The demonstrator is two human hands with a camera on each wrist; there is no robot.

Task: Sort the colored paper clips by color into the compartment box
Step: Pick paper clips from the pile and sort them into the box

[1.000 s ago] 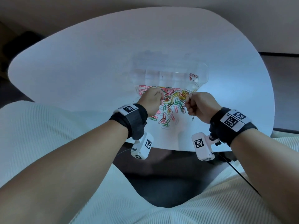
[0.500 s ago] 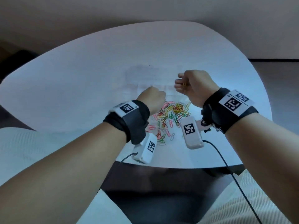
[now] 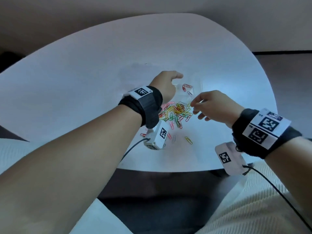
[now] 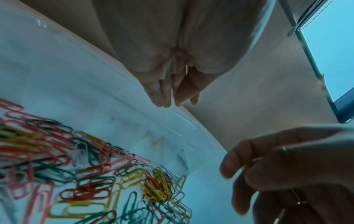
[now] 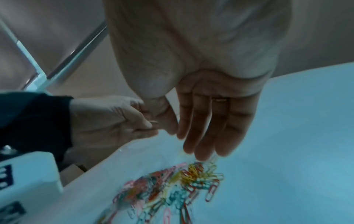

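Dim room, cold blue cast, soft pictures throughout.

Daylight enters from a window (image 4: 333,50) at the upper right of the left wrist view, the brightest patch anywhere. The white table (image 3: 84,78) glows pale blue; its rim bows from wide-angle distortion. Both wrist views are smeared, the paper clips (image 5: 172,184) blurred, the near palms out of focus.

Your left hand (image 3: 166,85) covers part of the clear compartment box (image 3: 189,92), so you cannot tell which compartment the red clips (image 3: 186,86) lie in. Whether its fingers (image 5: 141,121) pinch a clip is too blurred to settle. The pile of paper clips (image 4: 91,178) runs off the left wrist view's lower edge, and your left wristband (image 3: 145,105) hides its near side.
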